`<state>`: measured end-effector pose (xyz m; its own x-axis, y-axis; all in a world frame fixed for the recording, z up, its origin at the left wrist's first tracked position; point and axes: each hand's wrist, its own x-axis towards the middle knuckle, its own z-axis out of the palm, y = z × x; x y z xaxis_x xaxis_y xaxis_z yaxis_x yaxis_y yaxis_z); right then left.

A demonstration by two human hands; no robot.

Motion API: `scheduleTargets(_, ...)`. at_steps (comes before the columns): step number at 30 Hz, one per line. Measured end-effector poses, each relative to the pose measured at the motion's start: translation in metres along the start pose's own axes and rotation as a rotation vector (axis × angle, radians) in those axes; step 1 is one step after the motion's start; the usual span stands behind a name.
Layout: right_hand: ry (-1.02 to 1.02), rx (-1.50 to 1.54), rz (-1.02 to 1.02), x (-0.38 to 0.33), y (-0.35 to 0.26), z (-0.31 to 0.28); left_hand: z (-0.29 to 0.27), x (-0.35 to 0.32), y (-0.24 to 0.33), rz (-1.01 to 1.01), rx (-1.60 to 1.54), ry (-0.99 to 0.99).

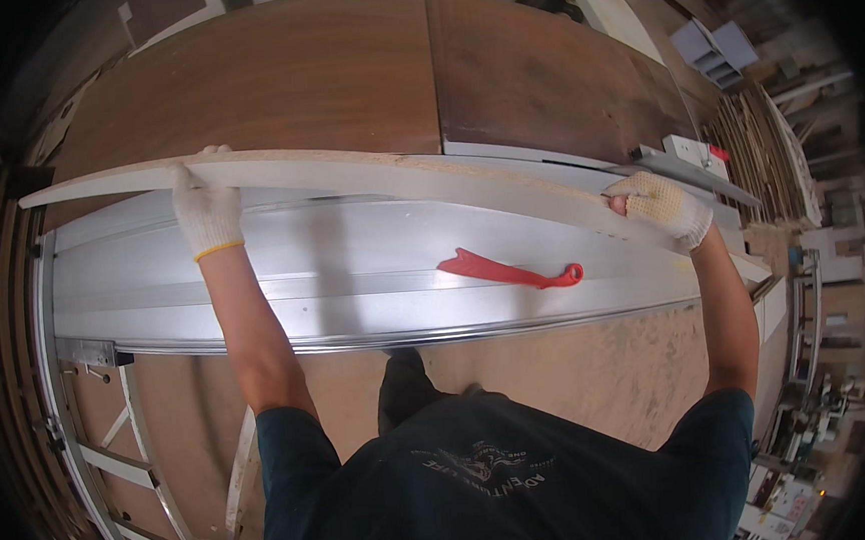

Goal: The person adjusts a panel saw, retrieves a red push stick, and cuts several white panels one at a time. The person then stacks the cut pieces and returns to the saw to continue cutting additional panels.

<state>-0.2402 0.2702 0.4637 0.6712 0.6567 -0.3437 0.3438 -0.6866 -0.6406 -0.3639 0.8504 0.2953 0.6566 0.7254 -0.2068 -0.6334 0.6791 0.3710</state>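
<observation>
A long, narrow white board (346, 174) with a raw wood-chip edge spans nearly the whole view, held by both my hands. My left hand (209, 207), in a white knit glove, is closed around it towards its left end. Near the right end, my right hand (661, 209) grips it too, in a similar glove with exposed fingertips. Beneath the board lies a silvery sliding metal table (132, 281). On that metal rests a red push stick (503, 270), touched by neither hand.
Beyond the board is a brown machine tabletop (268, 71) split by a seam. A metal fence (676, 168) sits at its right. Stacked panels (761, 157) stand farther right. At the lower left is a metal support frame (115, 463). Dusty floor (580, 370) shows near my feet.
</observation>
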Motion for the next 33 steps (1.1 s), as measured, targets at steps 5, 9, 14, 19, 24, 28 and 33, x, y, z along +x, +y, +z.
scheduleTargets(5, -0.041, 0.008, -0.092, -0.102, 0.047, 0.030, 0.044, -0.092, 0.012, 0.022, 0.164, -0.047)
scheduleTargets(9, 0.048, 0.034, -0.170, -0.191, 0.089, 0.054, 0.079, -0.183, 0.015, -0.049, 0.188, -0.283)
scheduleTargets(14, -0.115, 0.595, 0.073, -0.316, 0.146, 0.078, 0.123, -0.319, -0.002, -0.013, 0.207, -0.291)
scheduleTargets(19, -0.117, 1.075, 0.166, -0.424, 0.193, 0.114, 0.155, -0.439, -0.020, 0.067, 0.316, -0.348)
scheduleTargets(24, -0.119, 1.216, 0.210, -0.491, 0.222, 0.151, 0.168, -0.510, -0.037, 0.014, 0.262, -0.429)
scheduleTargets(28, -0.030, 1.209, 0.183, -0.517, 0.222, 0.187, 0.167, -0.537, -0.042, -0.009, 0.279, -0.559)
scheduleTargets(33, 0.028, 0.946, 0.089, -0.536, 0.215, 0.243, 0.163, -0.561, -0.038, -0.039, 0.120, -0.626)
